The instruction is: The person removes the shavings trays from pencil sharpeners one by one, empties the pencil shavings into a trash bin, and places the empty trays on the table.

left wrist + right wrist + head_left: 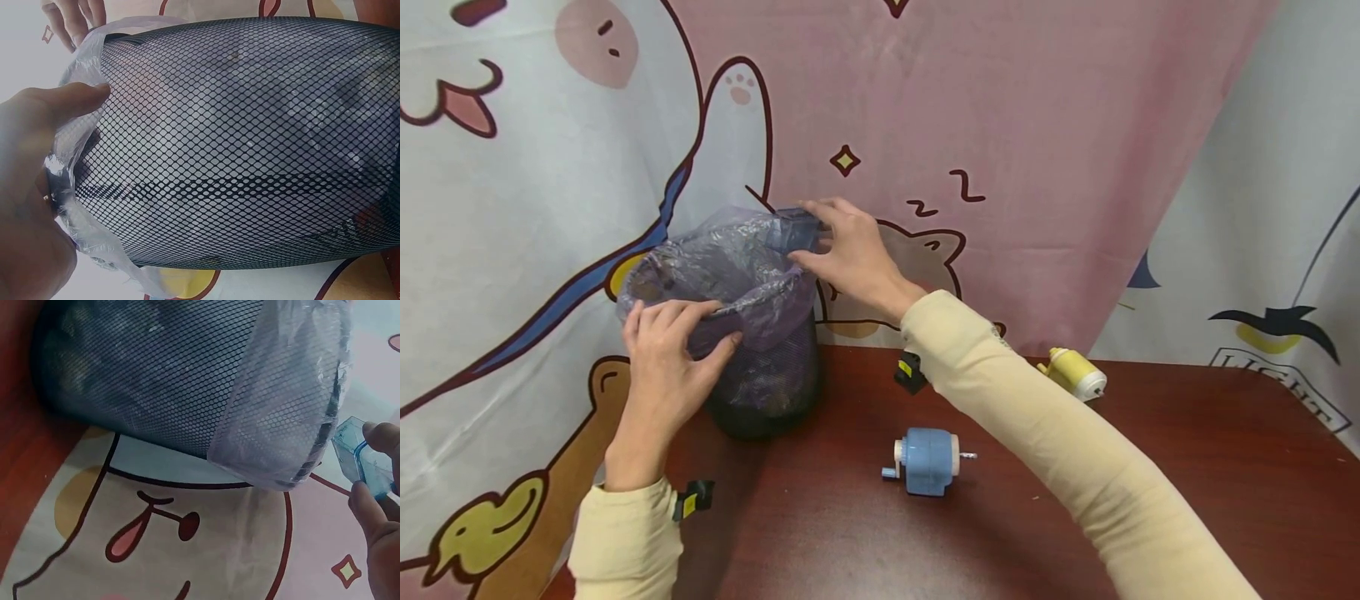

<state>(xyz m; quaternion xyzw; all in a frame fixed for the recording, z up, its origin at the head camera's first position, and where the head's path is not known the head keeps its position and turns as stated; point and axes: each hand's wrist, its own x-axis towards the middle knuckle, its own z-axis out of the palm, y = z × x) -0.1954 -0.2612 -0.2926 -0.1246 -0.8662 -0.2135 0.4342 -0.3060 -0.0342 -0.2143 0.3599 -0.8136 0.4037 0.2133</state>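
A black mesh trash bin (767,358), lined with a thin purple plastic bag (730,250), stands at the table's back left. My left hand (670,350) holds its near rim, the thumb lying outside against the bag. Above the right side of the rim, my right hand (850,250) pinches a translucent blue shavings box (793,231) between thumb and fingers. In the right wrist view this box (365,459) is beside the rim, tilted. Its contents cannot be made out. A blue hand-crank pencil sharpener (928,461) sits on the table between the forearms.
A yellow and white crank device (1077,372) lies at the back of the dark red wooden table (820,533), beyond the right forearm. A printed cloth (1000,108) with cartoon animals hangs right behind the bin and along the left side.
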